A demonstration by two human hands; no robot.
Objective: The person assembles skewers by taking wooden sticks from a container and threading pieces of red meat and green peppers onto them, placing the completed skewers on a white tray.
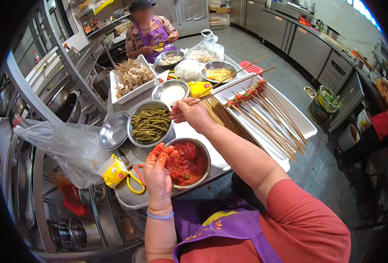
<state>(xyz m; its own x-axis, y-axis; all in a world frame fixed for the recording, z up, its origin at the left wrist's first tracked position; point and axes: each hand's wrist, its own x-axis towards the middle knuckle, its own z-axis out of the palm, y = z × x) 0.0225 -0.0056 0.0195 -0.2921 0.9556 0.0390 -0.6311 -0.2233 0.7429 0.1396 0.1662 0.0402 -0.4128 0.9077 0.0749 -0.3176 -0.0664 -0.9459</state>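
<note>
My right hand (192, 113) grips long wooden skewers (236, 79), their lower ends over a metal bowl of green bean pieces (150, 125). Red sauce coats the fingers of my left hand (159, 164), raised at the left edge of a metal bowl of red marinated meat (187, 164). Whether those fingers hold a piece is unclear. To the right, a white tray (299, 123) holds skewers threaded with red pieces (246, 93). Bare skewers (225, 120) lie beside that tray, partly hidden by my right forearm.
Scissors (135, 182), a yellow packet (115, 171) and empty metal bowls (113, 130) lie on the left. Further back stand a white tray of skewered mushrooms (133, 80) and several bowls. A person in a purple apron (151, 36) is across the table; another person's red sleeve (384, 121) shows at right.
</note>
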